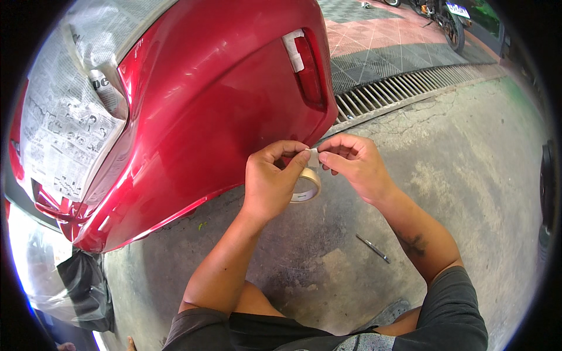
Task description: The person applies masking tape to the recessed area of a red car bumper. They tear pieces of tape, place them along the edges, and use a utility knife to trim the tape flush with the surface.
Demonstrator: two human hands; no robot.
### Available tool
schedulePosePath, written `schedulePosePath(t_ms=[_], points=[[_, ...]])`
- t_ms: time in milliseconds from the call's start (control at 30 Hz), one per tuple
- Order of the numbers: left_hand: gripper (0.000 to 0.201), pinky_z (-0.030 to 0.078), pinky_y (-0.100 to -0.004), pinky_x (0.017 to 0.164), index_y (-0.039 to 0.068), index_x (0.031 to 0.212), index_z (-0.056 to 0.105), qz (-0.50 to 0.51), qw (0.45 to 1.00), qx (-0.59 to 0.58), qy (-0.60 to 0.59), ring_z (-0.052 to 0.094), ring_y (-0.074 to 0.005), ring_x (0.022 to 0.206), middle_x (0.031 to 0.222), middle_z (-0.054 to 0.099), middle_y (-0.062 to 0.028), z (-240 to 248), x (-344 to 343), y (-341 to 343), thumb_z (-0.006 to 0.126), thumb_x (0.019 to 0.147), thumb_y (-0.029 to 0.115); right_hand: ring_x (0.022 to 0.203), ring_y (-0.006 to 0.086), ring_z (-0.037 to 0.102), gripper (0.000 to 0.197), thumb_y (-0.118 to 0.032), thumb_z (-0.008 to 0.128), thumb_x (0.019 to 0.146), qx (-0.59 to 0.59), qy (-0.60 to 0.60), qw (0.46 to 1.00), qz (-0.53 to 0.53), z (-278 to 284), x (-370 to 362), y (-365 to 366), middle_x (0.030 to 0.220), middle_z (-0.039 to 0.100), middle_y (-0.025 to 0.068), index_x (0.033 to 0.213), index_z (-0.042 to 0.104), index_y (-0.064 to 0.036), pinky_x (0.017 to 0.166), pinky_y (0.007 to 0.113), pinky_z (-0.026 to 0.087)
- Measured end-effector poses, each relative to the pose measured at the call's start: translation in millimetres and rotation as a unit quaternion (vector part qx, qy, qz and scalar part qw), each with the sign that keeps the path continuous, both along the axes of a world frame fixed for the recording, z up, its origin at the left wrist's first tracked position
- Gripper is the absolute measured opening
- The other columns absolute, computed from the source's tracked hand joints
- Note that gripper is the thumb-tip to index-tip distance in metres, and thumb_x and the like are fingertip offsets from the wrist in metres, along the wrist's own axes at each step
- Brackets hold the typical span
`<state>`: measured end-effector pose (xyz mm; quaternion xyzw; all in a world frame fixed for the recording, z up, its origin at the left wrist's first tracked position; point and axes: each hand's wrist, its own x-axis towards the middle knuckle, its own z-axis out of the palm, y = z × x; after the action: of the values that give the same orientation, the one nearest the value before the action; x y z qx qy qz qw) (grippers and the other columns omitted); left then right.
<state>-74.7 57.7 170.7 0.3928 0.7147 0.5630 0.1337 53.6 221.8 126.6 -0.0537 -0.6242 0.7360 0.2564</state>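
Tape is being handled in front of a red car bumper [222, 105]. A roll of masking tape [307, 186] is held in the left hand [270, 181], whose fingers are curled around it while thumb and forefinger are pinched shut near the loose end. That loose end, a short pale tape strip [313, 157], is gripped between the closed thumb and forefinger of the right hand [354, 167], the remaining fingers being bent loosely inward. Both hands are brought together, touching at the strip, just beside the lower edge of the bumper.

A red reflector [310, 70] is set into the bumper's right corner, and a pale piece of tape [293, 51] is stuck along its left edge. Newspaper sheets [64, 117] are spread over the bodywork at the upper left, and clear plastic sheeting [35, 263] with a dark bag [88, 286] is seen at the lower left. A thin metal tool [373, 248] lies on the concrete floor [468, 175], well apart from the hands. A drain grating [404, 88] runs across the ground beyond the bumper.
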Motion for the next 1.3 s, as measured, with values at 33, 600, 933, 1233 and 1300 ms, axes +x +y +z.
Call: schedulePosePath(t_ms=[33,600,933,1233,1300], points=[[0.016,0.052,-0.0278,0.073,-0.002,0.107,0.083,0.001,1.0,0.002,0.006,0.064,-0.0079,0.082,0.091,0.078,-0.0032,0.5,0.2,-0.2,0.08,0.101,0.012,0.087,0.008,0.07,0.014,-0.008,0.078,0.103,0.002,0.0,1.0,0.0,0.6,-0.3,-0.3,0.1,0.078,0.0026,0.116,0.079,-0.0007,0.076,0.026,0.054],[0.04,0.057,-0.0271,0.081,-0.002,0.137,0.071,0.018,0.997,-0.051,0.055,0.071,-0.01,0.099,0.113,0.08,-0.0096,32.0,-1.0,-49.7,0.082,0.101,0.009,0.074,0.0047,0.067,0.005,-0.006,0.081,0.094,0.245,0.074,0.936,-0.242,33.3,-22.2,3.5,0.083,0.077,0.0031,0.096,0.079,-0.0029,0.067,0.025,0.054],[0.024,0.066,-0.0302,0.073,-0.002,0.121,0.081,-0.145,0.972,-0.177,0.056,0.079,-0.0153,0.088,0.105,0.081,-0.0155,2.1,19.6,-122.4,0.084,0.099,0.007,0.076,0.0224,0.079,0.009,-0.009,0.081,0.091,0.371,0.164,0.775,-0.485,98.5,-83.6,60.4,0.087,0.082,0.0092,0.1,0.08,-0.0077,0.071,0.036,0.062],[0.026,0.069,-0.0324,0.074,0.002,0.124,0.08,-0.153,0.977,-0.144,0.04,0.082,-0.0214,0.087,0.105,0.081,-0.0151,9.9,8.2,-138.2,0.083,0.099,0.008,0.069,0.0253,0.077,0.011,-0.01,0.083,0.085,0.393,0.134,0.724,-0.552,102.8,-104.6,55.0,0.079,0.078,0.0077,0.089,0.074,-0.0087,0.066,0.038,0.062],[0.027,0.07,-0.0324,0.074,0.001,0.125,0.08,-0.163,0.977,-0.137,0.03,0.082,-0.021,0.087,0.105,0.081,-0.0151,7.8,9.5,-140.0,0.083,0.1,0.008,0.068,0.0254,0.077,0.012,-0.01,0.083,0.084,0.388,0.136,0.724,-0.554,101.4,-107.4,54.3,0.078,0.078,0.0076,0.088,0.073,-0.0086,0.065,0.038,0.062]])
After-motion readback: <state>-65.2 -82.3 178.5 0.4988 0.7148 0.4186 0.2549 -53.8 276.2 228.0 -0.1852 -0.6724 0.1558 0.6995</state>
